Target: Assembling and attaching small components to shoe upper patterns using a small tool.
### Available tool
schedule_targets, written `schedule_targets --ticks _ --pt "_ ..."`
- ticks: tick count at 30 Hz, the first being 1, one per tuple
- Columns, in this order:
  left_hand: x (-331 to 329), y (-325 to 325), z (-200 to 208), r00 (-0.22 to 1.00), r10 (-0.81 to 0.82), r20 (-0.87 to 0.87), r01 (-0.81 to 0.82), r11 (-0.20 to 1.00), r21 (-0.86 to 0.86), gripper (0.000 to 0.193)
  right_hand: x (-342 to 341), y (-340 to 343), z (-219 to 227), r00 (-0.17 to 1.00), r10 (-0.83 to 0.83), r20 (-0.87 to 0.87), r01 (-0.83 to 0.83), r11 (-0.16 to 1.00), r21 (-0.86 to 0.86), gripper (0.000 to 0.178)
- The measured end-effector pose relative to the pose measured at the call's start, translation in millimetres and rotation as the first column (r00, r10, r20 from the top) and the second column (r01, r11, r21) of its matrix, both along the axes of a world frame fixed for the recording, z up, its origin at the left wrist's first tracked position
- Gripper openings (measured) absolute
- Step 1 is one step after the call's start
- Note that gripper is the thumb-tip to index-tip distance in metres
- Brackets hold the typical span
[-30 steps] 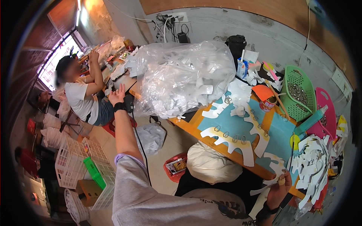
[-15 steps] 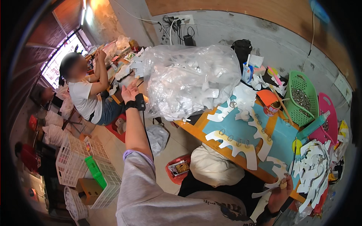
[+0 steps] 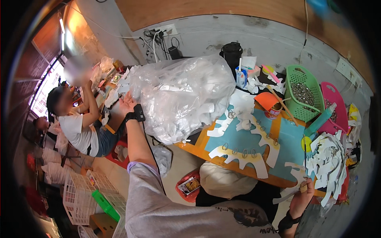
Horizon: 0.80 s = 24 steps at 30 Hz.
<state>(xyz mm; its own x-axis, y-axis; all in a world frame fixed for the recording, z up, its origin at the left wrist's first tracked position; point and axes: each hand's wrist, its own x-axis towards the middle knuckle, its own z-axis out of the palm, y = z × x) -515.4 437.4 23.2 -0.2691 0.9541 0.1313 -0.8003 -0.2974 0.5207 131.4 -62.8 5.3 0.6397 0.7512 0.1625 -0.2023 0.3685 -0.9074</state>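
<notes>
My left hand (image 3: 127, 104) is stretched far out to the left, palm turned up and fingers apart with nothing in them. It is beside the left side of a big clear plastic bag (image 3: 190, 89) full of white cut-out pieces. At the lower right, my right hand (image 3: 303, 194) pinches a curved white cut-out piece (image 3: 295, 172) by the table's near edge. Closer to the middle of the table lies a scalloped white piece (image 3: 242, 156) with metal rings along its yellowish edge. Right of my right hand is a heap of white cut-outs (image 3: 327, 164).
A green basket (image 3: 303, 93) of small metal parts and a pink basket (image 3: 333, 115) stand at the right. An orange-lidded can (image 3: 270, 105) and teal bottle (image 3: 321, 120) are nearby. A co-worker (image 3: 79, 131) sits at the left, beyond white crates (image 3: 79, 198).
The view has swung a little, so the table and baskets sit further left in the picture. My left hand stays extended by the bag; my right hand still grips the white piece.
</notes>
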Motion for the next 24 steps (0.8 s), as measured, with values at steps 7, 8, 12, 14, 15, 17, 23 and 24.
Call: schedule_targets --ticks 7,8,12,14,15,17,23,24 --pt "-11 40 -1 0.999 0.028 0.030 -0.029 0.998 0.049 0.076 -7 4 29 0.994 -0.101 0.040 0.103 0.992 -0.073 0.013" --pt "-20 48 -9 0.992 -0.057 0.111 0.042 0.991 0.131 0.075 -8 5 34 0.995 -0.091 0.041 0.094 0.992 -0.082 0.012" --pt "-20 60 -21 0.947 -0.294 0.128 0.238 0.912 0.333 0.078 0 7 28 0.993 -0.104 0.052 0.107 0.992 -0.066 0.011" --pt "-10 65 -20 0.960 -0.205 0.191 0.153 0.954 0.258 0.074 -4 11 32 0.992 -0.122 0.037 0.124 0.990 -0.060 0.011" --pt "-13 66 -17 0.967 -0.102 0.234 0.060 0.982 0.180 0.071 -8 15 35 0.992 -0.119 0.037 0.121 0.991 -0.057 0.011" --pt "-14 65 -18 0.963 -0.183 0.195 0.121 0.949 0.290 0.071 -13 19 42 0.995 -0.091 0.045 0.094 0.992 -0.089 0.013" --pt "-55 72 -9 0.995 -0.093 0.043 0.080 0.966 0.247 0.065 -27 38 47 0.996 -0.085 0.032 0.086 0.995 -0.046 0.013" --pt "-30 80 -16 0.997 0.008 0.074 -0.015 0.996 0.093 0.057 -31 40 50 0.995 -0.085 0.052 0.088 0.995 -0.052 0.012"
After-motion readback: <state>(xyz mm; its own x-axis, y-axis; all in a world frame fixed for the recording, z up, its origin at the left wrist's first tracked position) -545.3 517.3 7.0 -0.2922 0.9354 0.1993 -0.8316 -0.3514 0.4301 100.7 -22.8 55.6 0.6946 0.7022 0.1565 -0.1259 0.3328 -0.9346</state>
